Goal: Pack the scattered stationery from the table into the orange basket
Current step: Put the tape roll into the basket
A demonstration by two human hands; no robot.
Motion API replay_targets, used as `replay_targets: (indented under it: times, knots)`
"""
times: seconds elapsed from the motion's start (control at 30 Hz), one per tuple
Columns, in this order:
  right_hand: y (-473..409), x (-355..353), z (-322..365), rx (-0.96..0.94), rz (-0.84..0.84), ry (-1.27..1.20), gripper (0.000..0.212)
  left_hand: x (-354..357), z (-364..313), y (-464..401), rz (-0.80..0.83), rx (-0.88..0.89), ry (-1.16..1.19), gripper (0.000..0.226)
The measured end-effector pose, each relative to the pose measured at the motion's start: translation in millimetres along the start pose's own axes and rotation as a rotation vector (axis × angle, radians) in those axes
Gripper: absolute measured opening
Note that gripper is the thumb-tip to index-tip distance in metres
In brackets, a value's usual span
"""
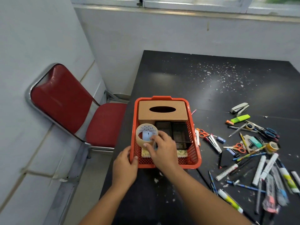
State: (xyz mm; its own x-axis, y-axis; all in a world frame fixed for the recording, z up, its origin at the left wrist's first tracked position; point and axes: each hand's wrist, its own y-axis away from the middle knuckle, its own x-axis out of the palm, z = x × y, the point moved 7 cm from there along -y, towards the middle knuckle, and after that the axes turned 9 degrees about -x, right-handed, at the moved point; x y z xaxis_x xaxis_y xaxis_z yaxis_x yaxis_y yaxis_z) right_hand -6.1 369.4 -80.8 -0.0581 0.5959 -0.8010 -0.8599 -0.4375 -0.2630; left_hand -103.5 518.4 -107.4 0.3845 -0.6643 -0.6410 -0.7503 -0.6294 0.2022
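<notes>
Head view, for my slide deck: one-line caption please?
Right hand lowers tape roll into orange basket, left hand steadying it.

Basket (194, 153) on table (211, 82), stationery (253, 153) rt.

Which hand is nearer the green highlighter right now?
Right. The right hand holds a tape roll over the orange basket, left of the green highlighter; the left hand grips the basket's far-side corner.
</notes>
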Motion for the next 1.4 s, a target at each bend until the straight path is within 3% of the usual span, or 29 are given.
replay_targets:
  times: [0.07, 0.33, 0.53, 0.63, 0.77, 0.9, 1.4]
  knots:
    - [-6, 2, 1, 0.01, -0.012, 0.144, 0.036, 1, 1, -2, 0.024, 0.016, 0.012, 0.043]
    - [-22, 10, 4, 0.059, 0.007, 0.321, 0.033, -1, 5, -16, 0.045, 0.009, 0.047, 0.03]
    - [-26, 16, 5, 0.048, 0.095, 0.445, 0.037, 0, -15, -37, 0.06, 0.064, 0.0, 0.05]
    - [-27, 18, 5, 0.038, 0.109, 0.445, 0.042, 6, -29, -47, 0.092, 0.115, -0.075, 0.055]
    - [-27, 20, 2, 0.007, 0.132, 0.401, 0.07, 16, -44, -59, 0.183, 0.144, -0.236, 0.062]
    - [-30, 19, -6, 0.04, 0.179, 0.367, 0.082, 21, -46, -70, 0.231, 0.122, -0.345, 0.062]
    - [-32, 22, -18, 0.13, 0.323, 0.354, 0.083, 29, -46, -78, 0.27, 0.072, -0.464, 0.071]
